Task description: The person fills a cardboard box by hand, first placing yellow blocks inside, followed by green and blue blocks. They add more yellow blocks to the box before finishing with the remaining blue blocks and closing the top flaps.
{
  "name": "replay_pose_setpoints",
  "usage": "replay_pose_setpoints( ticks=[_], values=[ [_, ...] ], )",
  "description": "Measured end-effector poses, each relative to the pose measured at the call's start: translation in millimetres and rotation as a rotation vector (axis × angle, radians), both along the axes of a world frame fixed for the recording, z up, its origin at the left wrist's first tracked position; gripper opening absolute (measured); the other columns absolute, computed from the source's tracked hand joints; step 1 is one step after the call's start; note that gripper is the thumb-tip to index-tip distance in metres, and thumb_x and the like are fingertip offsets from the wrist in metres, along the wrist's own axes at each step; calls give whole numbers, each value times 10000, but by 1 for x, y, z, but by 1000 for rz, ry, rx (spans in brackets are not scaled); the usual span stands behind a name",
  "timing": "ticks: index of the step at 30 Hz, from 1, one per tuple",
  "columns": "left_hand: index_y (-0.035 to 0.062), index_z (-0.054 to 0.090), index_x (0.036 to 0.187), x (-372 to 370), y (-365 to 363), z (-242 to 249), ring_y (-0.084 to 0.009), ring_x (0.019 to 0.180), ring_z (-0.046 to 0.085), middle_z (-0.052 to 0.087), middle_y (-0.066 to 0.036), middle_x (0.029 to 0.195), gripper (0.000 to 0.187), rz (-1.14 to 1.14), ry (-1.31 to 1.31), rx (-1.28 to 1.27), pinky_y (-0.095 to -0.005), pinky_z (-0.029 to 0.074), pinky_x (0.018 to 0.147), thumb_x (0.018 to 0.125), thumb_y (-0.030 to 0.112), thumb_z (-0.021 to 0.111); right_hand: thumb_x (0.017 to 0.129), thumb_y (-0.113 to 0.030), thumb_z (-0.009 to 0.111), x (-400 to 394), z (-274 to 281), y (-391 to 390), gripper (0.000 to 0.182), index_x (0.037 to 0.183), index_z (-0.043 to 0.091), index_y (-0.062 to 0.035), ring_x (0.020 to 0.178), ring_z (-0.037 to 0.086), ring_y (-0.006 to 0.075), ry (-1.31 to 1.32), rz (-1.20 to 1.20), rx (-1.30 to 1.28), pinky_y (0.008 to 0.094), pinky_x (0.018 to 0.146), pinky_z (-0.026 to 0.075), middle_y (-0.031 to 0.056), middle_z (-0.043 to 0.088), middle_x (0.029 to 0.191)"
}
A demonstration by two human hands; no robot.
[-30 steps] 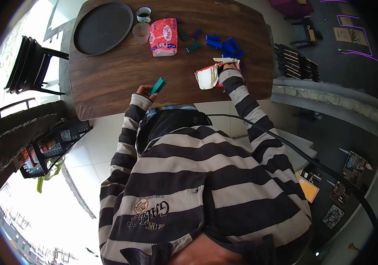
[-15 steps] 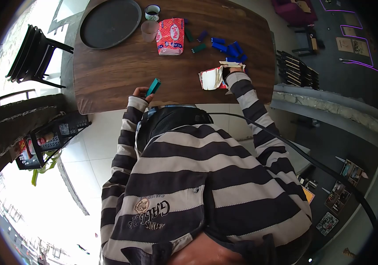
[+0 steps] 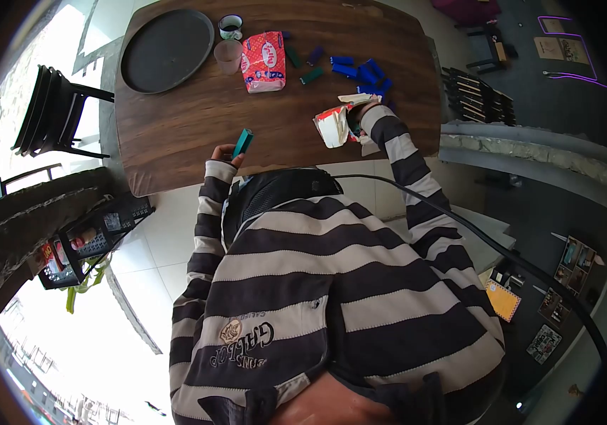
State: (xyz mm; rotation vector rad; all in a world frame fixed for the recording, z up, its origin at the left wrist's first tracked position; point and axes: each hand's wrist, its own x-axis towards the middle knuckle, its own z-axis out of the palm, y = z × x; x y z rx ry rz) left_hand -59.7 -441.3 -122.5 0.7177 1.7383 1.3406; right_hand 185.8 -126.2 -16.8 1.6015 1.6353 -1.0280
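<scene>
On the counter (image 3: 176, 134), near right, the torn carton (image 3: 332, 129) looks light and flimsy, the right hand's (image 3: 368, 110) grip there too hidden to tell; near left, the left hand's (image 3: 225, 154) is closed round the light, stiff-looking block (image 3: 243, 143), best held by its sides.

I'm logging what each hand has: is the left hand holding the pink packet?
No, the left hand holds a green block, and the pink packet is on the table.

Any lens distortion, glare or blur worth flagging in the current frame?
Head view, overall: fisheye distortion bows the table, corners fall to black; head view, lower left: the daylit outdoors is largely burned out to white; head view, middle: the teal box in the left hand shows little blur.
</scene>
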Motion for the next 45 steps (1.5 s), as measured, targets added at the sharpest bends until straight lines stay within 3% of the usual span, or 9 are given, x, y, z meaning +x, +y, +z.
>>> replay_pose_setpoints(
  ticks=[14,37,45],
  values=[
    [71,493,972,-5,1,-5,-99,679,544,580,-30,776,310,1,-9,0,-234,446,595,735,153,673,806,-305,442,9,-2,-11,380,1122,503,-103,936,540,209,-16,115,310,287,779,437,75,523,1090],
    [50,499,967,-1,-8,-2,-119,719,556,582,-52,808,290,56,-83,-5,-249,454,640,739,125,662,778,-193,511,6,-2,-12,322,1059,521,-38,802,587,240,24,141,288,279,653,490,133,557,963],
    [67,510,951,-4,-11,-7,-97,641,533,577,-28,753,300,78,-20,24,-242,444,583,720,150,682,768,-154,535,0,4,-17,303,1038,528,-15,755,603,251,120,106,162,276,609,509,153,568,918]
  ],
)
